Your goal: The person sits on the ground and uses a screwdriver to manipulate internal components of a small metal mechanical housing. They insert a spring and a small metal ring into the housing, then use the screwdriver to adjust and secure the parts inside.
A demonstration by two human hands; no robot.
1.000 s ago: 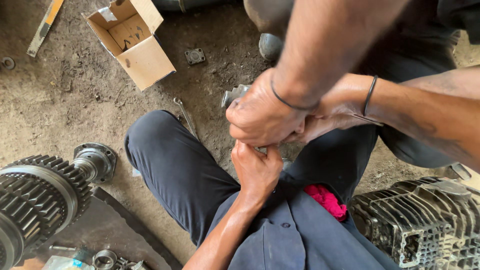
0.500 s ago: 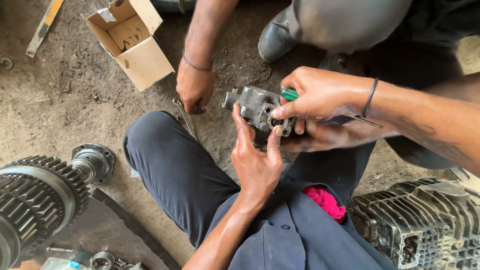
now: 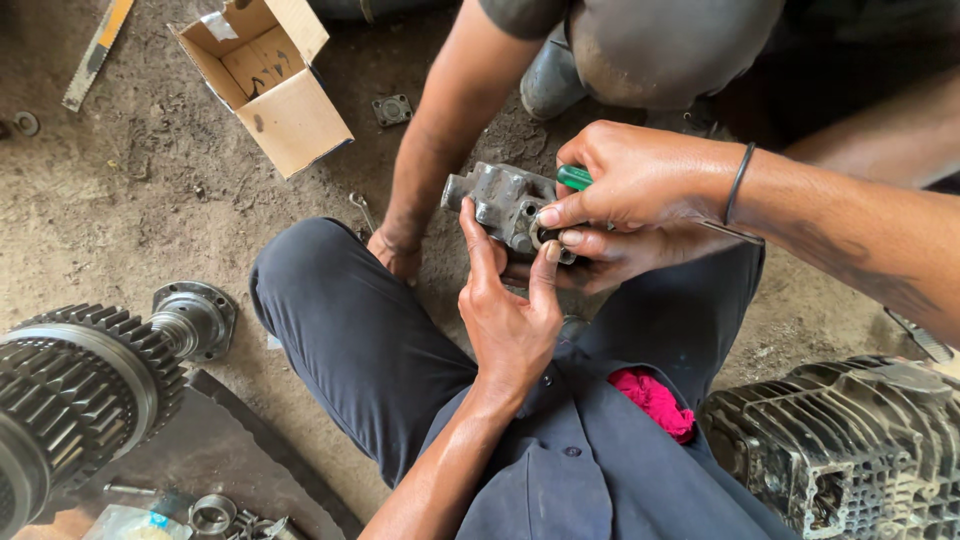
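I hold a grey cast-metal housing [image 3: 497, 198] in front of me, above my knees. My left hand [image 3: 510, 315] comes up from below, thumb and fingertips gripping the housing's lower side. My right hand [image 3: 635, 195], with a black band on its wrist, closes over the housing's right end. It clasps a green-handled tool [image 3: 575, 177], and its fingertips pinch at a small round fitting [image 3: 545, 236] on the housing. Another person crouches opposite me; that person's hand [image 3: 397, 255] rests on the dirt floor beside my left knee [image 3: 330, 290].
An open cardboard box [image 3: 265, 85] lies at the upper left. A large gear shaft [image 3: 85, 385] sits at the lower left, a finned engine casing [image 3: 850, 450] at the lower right. A spanner [image 3: 362, 210] and a small square plate [image 3: 392, 110] lie on the ground. A pink rag [image 3: 655, 400] lies in my lap.
The other person's hand lifted off my hands and went down to the ground by my knee. The housing is now uncovered, and my left fingers have shifted on it.
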